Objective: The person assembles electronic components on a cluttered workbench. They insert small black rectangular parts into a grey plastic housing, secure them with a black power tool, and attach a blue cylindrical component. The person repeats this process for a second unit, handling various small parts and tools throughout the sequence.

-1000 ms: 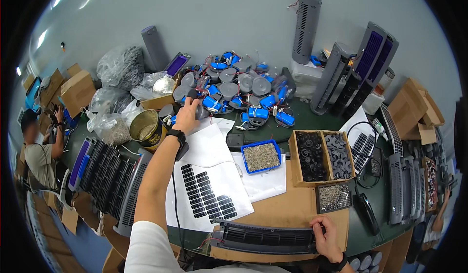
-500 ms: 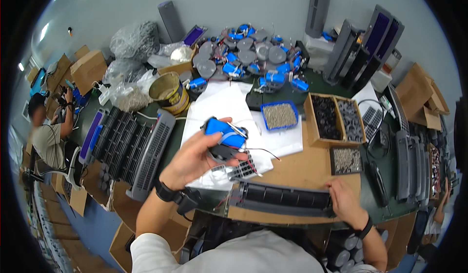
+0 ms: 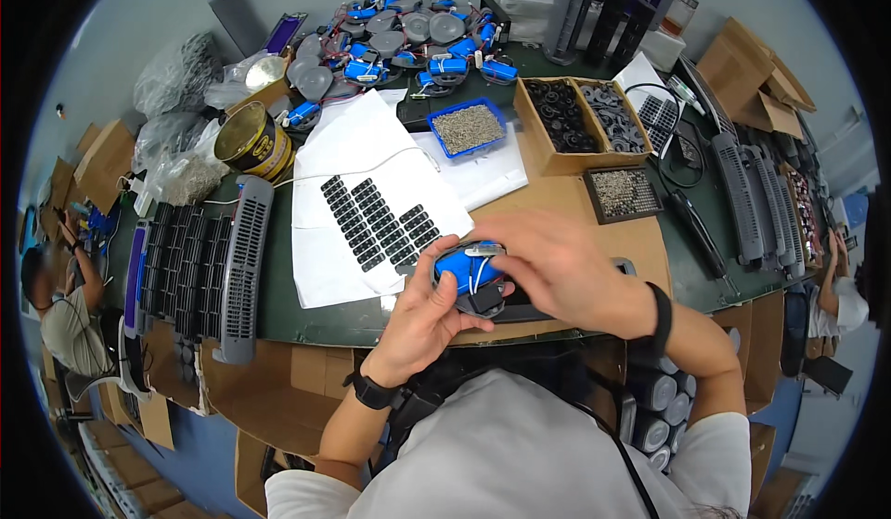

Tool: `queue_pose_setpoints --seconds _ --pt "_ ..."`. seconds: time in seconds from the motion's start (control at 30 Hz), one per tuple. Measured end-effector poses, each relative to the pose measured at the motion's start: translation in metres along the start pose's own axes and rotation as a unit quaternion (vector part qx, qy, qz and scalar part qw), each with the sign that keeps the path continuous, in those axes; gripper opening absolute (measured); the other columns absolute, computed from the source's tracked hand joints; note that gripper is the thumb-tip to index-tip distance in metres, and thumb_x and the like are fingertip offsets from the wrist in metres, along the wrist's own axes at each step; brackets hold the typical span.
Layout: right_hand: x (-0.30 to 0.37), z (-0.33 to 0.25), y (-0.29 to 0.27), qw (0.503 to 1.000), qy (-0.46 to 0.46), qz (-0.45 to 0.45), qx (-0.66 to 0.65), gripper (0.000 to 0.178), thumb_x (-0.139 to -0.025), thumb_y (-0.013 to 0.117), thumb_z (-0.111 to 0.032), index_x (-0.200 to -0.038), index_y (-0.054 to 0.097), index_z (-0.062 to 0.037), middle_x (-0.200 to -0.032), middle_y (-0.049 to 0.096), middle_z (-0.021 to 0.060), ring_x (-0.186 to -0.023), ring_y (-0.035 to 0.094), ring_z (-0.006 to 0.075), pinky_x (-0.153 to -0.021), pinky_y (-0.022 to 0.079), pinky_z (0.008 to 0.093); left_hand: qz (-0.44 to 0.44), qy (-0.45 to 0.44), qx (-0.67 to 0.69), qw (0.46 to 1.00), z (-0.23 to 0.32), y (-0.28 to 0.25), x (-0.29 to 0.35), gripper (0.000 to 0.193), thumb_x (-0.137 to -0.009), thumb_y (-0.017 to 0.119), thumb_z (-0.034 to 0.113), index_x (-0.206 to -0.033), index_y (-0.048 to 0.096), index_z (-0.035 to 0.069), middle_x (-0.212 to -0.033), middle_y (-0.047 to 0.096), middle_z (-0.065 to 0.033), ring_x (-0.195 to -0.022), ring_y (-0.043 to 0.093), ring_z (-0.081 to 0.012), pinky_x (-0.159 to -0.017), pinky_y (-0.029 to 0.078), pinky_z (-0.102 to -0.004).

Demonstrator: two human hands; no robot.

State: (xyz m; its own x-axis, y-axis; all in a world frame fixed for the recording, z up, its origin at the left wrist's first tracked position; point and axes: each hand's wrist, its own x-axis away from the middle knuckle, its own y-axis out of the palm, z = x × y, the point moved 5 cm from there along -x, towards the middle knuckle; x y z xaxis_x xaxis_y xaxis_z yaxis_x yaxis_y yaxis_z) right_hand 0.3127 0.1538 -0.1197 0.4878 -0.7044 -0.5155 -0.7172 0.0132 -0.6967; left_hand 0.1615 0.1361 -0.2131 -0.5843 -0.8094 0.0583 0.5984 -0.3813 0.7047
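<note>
In my left hand point(image 3: 429, 310) is a round grey base with a blue wrapped battery pack point(image 3: 457, 267) and white wires on top, held above the front of the bench. My right hand point(image 3: 566, 273) reaches over from the right, its fingers bent together at the pack's right edge by the wires. What those fingertips pinch, if anything, is hidden. Under my hands lies a long dark grey housing point(image 3: 624, 267), mostly covered by my right hand and forearm. A white sheet of black stickers point(image 3: 376, 227) is just beyond my left hand.
Beyond my hands stand a blue tray of small metal parts point(image 3: 469, 129), a divided wooden box point(image 3: 594, 157) and a black tray of screws point(image 3: 624, 194). An electric screwdriver point(image 3: 698, 233) lies right. Similar blue-and-grey assemblies point(image 3: 408, 32) pile up at the back; grilled grey housings point(image 3: 243, 269) stand left.
My right hand has left the long housing's right end and come to the battery assembly. My left hand has turned the assembly and lowered it toward me. The view has shifted right.
</note>
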Motion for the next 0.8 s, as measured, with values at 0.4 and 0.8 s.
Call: queue_pose_setpoints --seconds 0.4,0.8 --pt "0.007 -0.023 0.022 0.998 -0.044 -0.031 0.012 0.016 -0.074 0.066 -0.001 -0.089 0.064 -0.0047 -0.090 0.058 0.0072 -0.079 0.062 0.0258 -0.064 0.052 0.0349 0.137 0.046 0.103 0.984 0.006 -0.011 -0.008 0.050 -0.098 0.057 0.007 -0.139 0.028 0.011 -0.126 0.054 -0.0127 -0.106 0.062 -0.0199 -0.075 0.062 -0.0337" --pt "-0.005 0.002 0.023 0.923 0.080 -0.201 -0.317 0.032 -0.073 0.070 0.012 -0.102 0.071 -0.0012 -0.101 0.062 0.0099 -0.086 0.064 0.0212 -0.076 0.053 0.0307 0.140 0.085 -0.037 0.986 0.007 -0.016 -0.009 0.064 -0.089 0.066 -0.003 -0.140 0.030 0.013 -0.125 0.056 -0.0149 -0.111 0.061 -0.0214 -0.088 0.057 -0.0320"
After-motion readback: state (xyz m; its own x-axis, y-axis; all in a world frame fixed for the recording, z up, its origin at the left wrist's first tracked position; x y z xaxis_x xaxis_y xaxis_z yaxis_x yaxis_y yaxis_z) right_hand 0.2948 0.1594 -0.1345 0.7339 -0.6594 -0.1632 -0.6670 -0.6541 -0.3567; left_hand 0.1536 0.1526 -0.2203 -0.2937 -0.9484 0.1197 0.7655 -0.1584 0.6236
